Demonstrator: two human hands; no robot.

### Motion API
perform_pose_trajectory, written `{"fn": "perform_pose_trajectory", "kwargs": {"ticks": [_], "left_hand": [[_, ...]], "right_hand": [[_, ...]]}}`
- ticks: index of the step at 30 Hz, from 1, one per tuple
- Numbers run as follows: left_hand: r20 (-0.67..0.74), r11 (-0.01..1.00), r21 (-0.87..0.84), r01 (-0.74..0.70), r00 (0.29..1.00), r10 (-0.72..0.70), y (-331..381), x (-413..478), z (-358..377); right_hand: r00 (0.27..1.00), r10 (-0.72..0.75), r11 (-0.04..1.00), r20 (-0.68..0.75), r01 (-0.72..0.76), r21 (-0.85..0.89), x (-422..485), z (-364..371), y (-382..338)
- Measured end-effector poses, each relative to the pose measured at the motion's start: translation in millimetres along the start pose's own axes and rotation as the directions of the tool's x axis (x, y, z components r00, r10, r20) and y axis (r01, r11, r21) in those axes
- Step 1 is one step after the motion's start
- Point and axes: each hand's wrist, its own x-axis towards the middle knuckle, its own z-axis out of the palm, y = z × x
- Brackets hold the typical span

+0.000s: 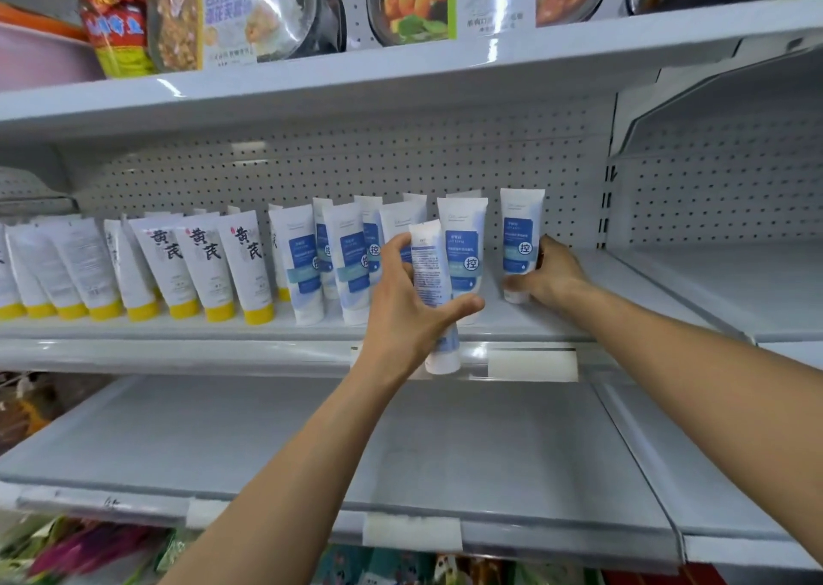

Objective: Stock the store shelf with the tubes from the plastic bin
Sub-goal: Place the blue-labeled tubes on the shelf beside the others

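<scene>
Left grip (409,312) clasps tube (428,268); right grip (552,272), shelved tube (520,228).

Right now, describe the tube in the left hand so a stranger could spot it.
On the middle shelf, white tubes stand in a row. Before the blue-labelled group, the left hand grips one tube clear of the shelf. Unlike them, it shows its fine-print back, cap hanging below the shelf edge.

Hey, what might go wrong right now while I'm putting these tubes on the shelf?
1. The blue tubes stand on their caps, packed close; a knock from the left hand might topple several.
2. The held tube shows its back label, so it may get shelved facing backward.
</scene>
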Motion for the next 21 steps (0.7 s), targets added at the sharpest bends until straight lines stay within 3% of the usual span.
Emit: {"fn": "perform_pose_trajectory", "kwargs": {"ticks": [7,11,15,16,18,21], "left_hand": [[0.006,1.000,-0.021,-0.014,1.000,0.014,-5,4,5],[0.019,0.999,-0.025,-0.020,1.000,0.020,-4,1,5],[0.034,0.999,-0.042,-0.020,0.999,0.021,1,-3,4],[0.034,0.998,-0.059,-0.014,0.999,0.016,3,-4,4],[0.023,0.994,-0.113,0.010,1.000,-0.007,7,-4,7],[0.001,0.985,-0.167,0.032,0.999,-0.032,16,-4,14]], "right_hand": [[0.999,0.012,1.000,0.035,-0.013,0.017,6,1,3],[0.990,0.133,0.989,0.053,-0.136,0.059,-2,-7,2],[0.999,0.014,0.995,-0.049,-0.009,0.101,-28,-27,-6],[0.999,-0.033,0.988,0.010,0.032,0.148,-37,-33,-9],[0.958,-0.108,0.967,0.264,0.039,0.254,-56,-44,-16],[0.800,-0.146,0.954,0.582,-0.042,0.296,-79,-47,-25]]}}
